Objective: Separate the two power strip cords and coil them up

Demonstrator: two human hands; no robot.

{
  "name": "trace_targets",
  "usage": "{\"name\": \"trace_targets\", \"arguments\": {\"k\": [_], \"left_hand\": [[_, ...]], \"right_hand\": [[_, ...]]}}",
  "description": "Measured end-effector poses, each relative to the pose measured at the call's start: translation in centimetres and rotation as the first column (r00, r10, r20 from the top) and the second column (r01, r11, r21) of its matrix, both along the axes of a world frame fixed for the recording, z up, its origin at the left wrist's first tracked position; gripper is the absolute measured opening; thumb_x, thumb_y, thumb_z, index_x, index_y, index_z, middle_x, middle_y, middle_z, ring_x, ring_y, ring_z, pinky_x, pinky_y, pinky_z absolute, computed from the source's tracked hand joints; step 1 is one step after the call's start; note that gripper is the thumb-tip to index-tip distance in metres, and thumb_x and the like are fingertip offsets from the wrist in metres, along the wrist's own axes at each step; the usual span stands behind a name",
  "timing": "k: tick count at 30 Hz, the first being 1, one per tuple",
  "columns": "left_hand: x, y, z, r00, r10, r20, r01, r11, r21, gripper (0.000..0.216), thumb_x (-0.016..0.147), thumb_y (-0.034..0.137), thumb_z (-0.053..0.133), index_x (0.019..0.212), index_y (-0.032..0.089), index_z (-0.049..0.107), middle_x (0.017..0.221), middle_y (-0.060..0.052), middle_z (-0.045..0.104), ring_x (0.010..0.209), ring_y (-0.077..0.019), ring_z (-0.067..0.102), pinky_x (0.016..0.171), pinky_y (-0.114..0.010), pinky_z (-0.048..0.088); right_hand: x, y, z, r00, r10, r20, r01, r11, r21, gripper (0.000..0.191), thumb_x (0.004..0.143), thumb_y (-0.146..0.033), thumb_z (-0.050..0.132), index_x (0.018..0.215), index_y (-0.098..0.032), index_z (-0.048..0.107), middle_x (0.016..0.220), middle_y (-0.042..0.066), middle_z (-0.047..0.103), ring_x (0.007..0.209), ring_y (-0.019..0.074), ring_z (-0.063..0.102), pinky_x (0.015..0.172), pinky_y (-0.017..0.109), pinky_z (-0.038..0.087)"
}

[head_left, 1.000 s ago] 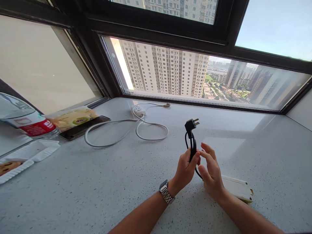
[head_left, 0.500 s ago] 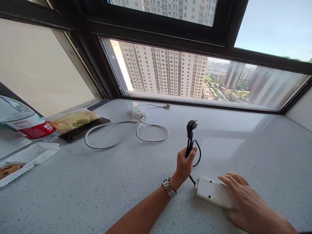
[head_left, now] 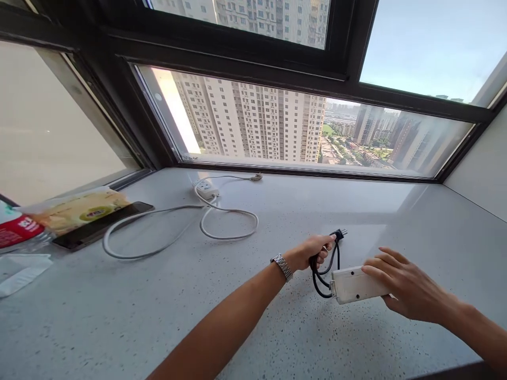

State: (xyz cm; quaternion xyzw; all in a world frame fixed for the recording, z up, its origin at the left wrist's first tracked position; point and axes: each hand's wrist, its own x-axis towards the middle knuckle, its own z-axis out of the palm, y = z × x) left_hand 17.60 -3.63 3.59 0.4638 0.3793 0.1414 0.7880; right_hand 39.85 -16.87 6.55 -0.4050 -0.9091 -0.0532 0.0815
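Note:
My left hand, with a metal watch on its wrist, is closed around a bundled black power cord. The cord's black plug sticks out past the fingers, prongs pointing right. From the lower loop the cord runs into the left end of a white power strip. That strip's plain side, with two dark holes, faces me. My right hand grips its right end, thumb below and fingers over the top. Part of the strip is hidden under that hand.
A white extension cord with a socket block lies looped near the window. At the left are a phone, a yellowish packet, a red-labelled bottle and white packaging. A dark window frame borders the counter.
My left hand has tipped the plug from upright to pointing right and gathered the cord closer. The power strip has come up, seemingly off the counter, in my right hand. The view has shifted right.

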Motion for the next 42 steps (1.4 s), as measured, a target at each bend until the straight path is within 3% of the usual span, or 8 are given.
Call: {"name": "trace_targets", "arguments": {"k": [3, 6, 10, 14, 18, 28, 34, 42], "left_hand": [[-0.2, 1.0, 0.4, 0.985, -0.163, -0.056, 0.163, 0.987, 0.004, 0.049, 0.062, 0.064, 0.067, 0.06, 0.018, 0.049, 0.04, 0.011, 0.026, 0.034, -0.0044, 0.019, 0.036, -0.018, 0.017], [-0.9, 1.9, -0.6, 0.955, -0.07, -0.288, 0.166, 0.932, 0.323, 0.055, 0.068, 0.071, 0.055, 0.056, 0.017, 0.053, 0.039, 0.004, 0.039, 0.033, -0.0086, 0.031, 0.037, -0.021, 0.026], [-2.7, 2.8, -2.4, 0.88, 0.286, -0.379, 0.12, 0.638, 0.76, 0.051, 0.072, 0.066, 0.055, 0.068, 0.016, 0.063, 0.075, -0.014, 0.066, 0.074, -0.0263, 0.063, 0.062, -0.031, 0.046], [-4.5, 3.3, -3.5, 0.864, 0.322, -0.386, 0.213, 0.46, 0.862, 0.061, 0.081, 0.058, 0.047, 0.122, 0.014, 0.055, 0.13, -0.02, 0.053, 0.123, -0.034, 0.044, 0.101, -0.044, 0.032], [-5.4, 3.1, -3.5, 0.954, 0.17, -0.248, 0.119, 0.543, 0.831, 0.069, 0.089, 0.058, 0.031, 0.141, 0.014, 0.036, 0.144, -0.017, 0.039, 0.133, -0.0267, 0.035, 0.109, -0.041, 0.024], [-2.8, 1.6, -2.2, 0.993, -0.094, -0.071, 0.117, 0.72, 0.684, 0.057, 0.076, 0.071, 0.046, 0.086, 0.021, 0.071, 0.093, -0.007, 0.07, 0.096, -0.0251, 0.059, 0.085, -0.032, 0.044], [-2.4, 1.5, -2.5, 0.984, -0.153, 0.089, 0.1, 0.895, 0.435, 0.079, 0.083, 0.074, 0.018, 0.12, 0.018, 0.059, 0.122, -0.009, 0.06, 0.115, -0.0231, 0.05, 0.096, -0.034, 0.037], [-2.5, 2.1, -3.1, 0.987, -0.155, -0.052, 0.148, 0.712, 0.686, 0.074, 0.086, 0.07, 0.027, 0.104, 0.01, 0.065, 0.105, -0.012, 0.066, 0.095, -0.0224, 0.057, 0.085, -0.034, 0.042]], "right_hand": [[0.0, 2.4, 0.6, 0.997, 0.075, 0.023, -0.074, 0.997, -0.035, 0.056, 0.073, -0.007, 0.054, 0.126, -0.02, 0.045, 0.119, 0.009, 0.06, 0.105, 0.0239, 0.054, 0.105, 0.049, 0.035], [-1.3, 4.3, 0.5, 0.992, 0.128, 0.024, -0.126, 0.989, -0.076, 0.057, 0.073, -0.009, 0.056, 0.127, -0.018, 0.044, 0.119, 0.01, 0.06, 0.105, 0.0241, 0.053, 0.104, 0.048, 0.034], [-3.2, 6.5, -0.3, 0.982, 0.186, 0.016, -0.182, 0.975, -0.129, 0.054, 0.075, -0.012, 0.058, 0.127, -0.018, 0.045, 0.116, 0.011, 0.061, 0.105, 0.0234, 0.053, 0.103, 0.046, 0.035], [-4.4, 8.3, -0.5, 0.977, 0.212, 0.023, -0.205, 0.966, -0.157, 0.055, 0.074, -0.013, 0.061, 0.126, -0.019, 0.046, 0.114, 0.011, 0.062, 0.104, 0.0237, 0.053, 0.098, 0.043, 0.038], [-5.4, 9.2, 0.2, 0.964, 0.263, 0.031, -0.256, 0.954, -0.156, 0.054, 0.075, -0.012, 0.059, 0.127, -0.017, 0.047, 0.112, 0.011, 0.063, 0.103, 0.0234, 0.053, 0.098, 0.042, 0.037], [-6.9, 9.2, -0.3, 0.954, 0.297, 0.046, -0.281, 0.936, -0.213, 0.052, 0.07, -0.006, 0.056, 0.121, -0.015, 0.053, 0.116, 0.012, 0.062, 0.115, 0.0228, 0.051, 0.106, 0.041, 0.033], [-7.6, 8.1, 0.0, 0.956, 0.293, 0.006, -0.28, 0.919, -0.277, 0.046, 0.074, -0.014, 0.062, 0.119, -0.016, 0.054, 0.104, 0.01, 0.066, 0.104, 0.0232, 0.057, 0.1, 0.04, 0.038], [-7.6, 8.7, -1.1, 0.984, 0.177, 0.023, -0.168, 0.961, -0.22, 0.056, 0.076, -0.019, 0.067, 0.129, -0.018, 0.048, 0.129, 0.011, 0.056, 0.123, 0.0266, 0.047, 0.107, 0.045, 0.032]]}}
